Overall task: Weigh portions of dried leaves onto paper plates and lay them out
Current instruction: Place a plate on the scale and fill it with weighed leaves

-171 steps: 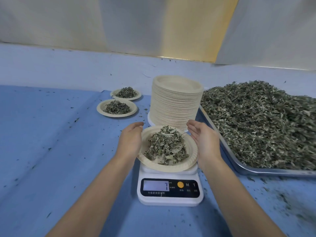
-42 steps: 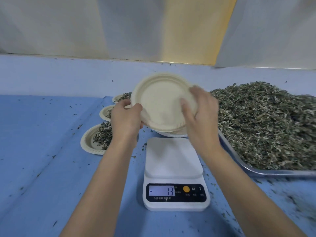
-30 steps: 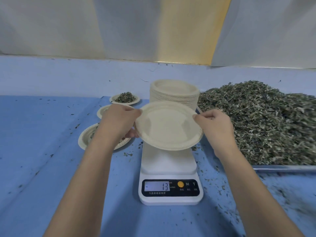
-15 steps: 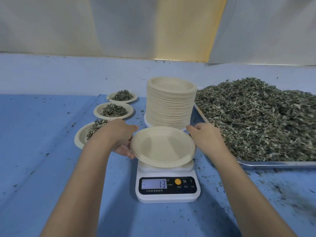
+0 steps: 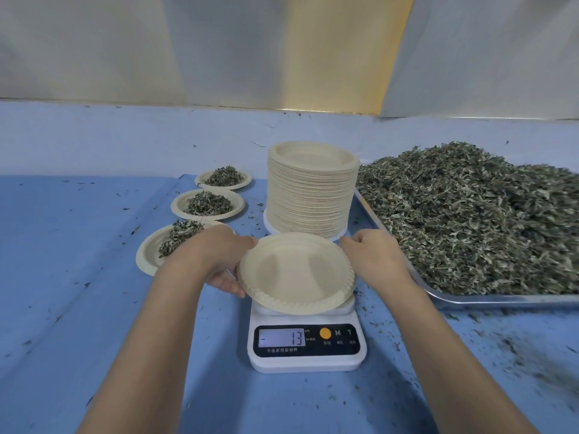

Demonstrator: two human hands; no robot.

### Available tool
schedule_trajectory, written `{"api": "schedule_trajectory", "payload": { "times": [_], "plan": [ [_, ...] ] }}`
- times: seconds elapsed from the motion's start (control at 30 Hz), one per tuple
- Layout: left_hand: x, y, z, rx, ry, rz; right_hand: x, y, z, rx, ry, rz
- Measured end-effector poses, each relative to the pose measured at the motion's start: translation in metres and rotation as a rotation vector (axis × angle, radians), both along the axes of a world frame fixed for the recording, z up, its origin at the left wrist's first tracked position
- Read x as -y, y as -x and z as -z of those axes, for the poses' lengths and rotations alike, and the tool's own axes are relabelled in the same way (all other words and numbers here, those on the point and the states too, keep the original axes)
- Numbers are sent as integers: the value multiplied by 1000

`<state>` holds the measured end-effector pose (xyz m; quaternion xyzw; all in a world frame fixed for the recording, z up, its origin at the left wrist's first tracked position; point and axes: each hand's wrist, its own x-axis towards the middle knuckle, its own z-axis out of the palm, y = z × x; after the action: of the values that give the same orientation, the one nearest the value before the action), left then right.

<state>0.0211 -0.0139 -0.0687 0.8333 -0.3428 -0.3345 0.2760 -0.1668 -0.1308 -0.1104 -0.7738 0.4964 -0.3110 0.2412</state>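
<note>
1. Head view: my left hand (image 5: 219, 261) curls around the left rim of the empty paper plate (image 5: 296, 274), and my right hand (image 5: 372, 258) pinches its right rim.
2. Within the last second or so the plate has come down from in front of the plate stack (image 5: 311, 195) to the kitchen scale (image 5: 307, 346).
3. The display still reads minus 13, so I judge the plate's weight isn't settled there yet. A fresh weighing is starting.
4. To the left, the nearest filled plate (image 5: 150, 255), middle filled plate (image 5: 208, 203) and far filled plate (image 5: 223, 178) each hold a leaf pile.
5. To the right, the metal tray (image 5: 501, 297) is heaped with dried leaves (image 5: 470, 214).
</note>
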Motion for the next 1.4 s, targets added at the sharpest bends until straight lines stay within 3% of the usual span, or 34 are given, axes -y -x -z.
{"api": "schedule_trajectory", "payload": {
  "times": [0.2,0.3,0.43,0.6,0.73,0.87,0.93,1.03,1.23,1.4],
  "plan": [
    [-1,1,0,7,6,-15,2,1,2,8,14,14],
    [1,1,-2,169,50,-47,1,5,0,-26,116,81],
    [4,12,-7,437,319,-78,3,19,-7,40,230,174],
    [17,61,-17,384,586,53,21,57,-7,-128,344,210],
    [38,104,-12,305,640,190,48,94,-6,-353,224,103],
    [54,133,-6,222,660,281,59,112,-1,-736,-202,29],
    [61,142,-6,170,680,274,60,117,-3,-805,-307,3],
    [65,152,-7,124,715,260,54,121,-14,-782,-207,51],
    [67,157,-5,89,723,270,50,118,-38,-1092,-317,1],
    [65,157,-3,64,701,284,54,103,-26,-970,-308,-84]
  ]
}}
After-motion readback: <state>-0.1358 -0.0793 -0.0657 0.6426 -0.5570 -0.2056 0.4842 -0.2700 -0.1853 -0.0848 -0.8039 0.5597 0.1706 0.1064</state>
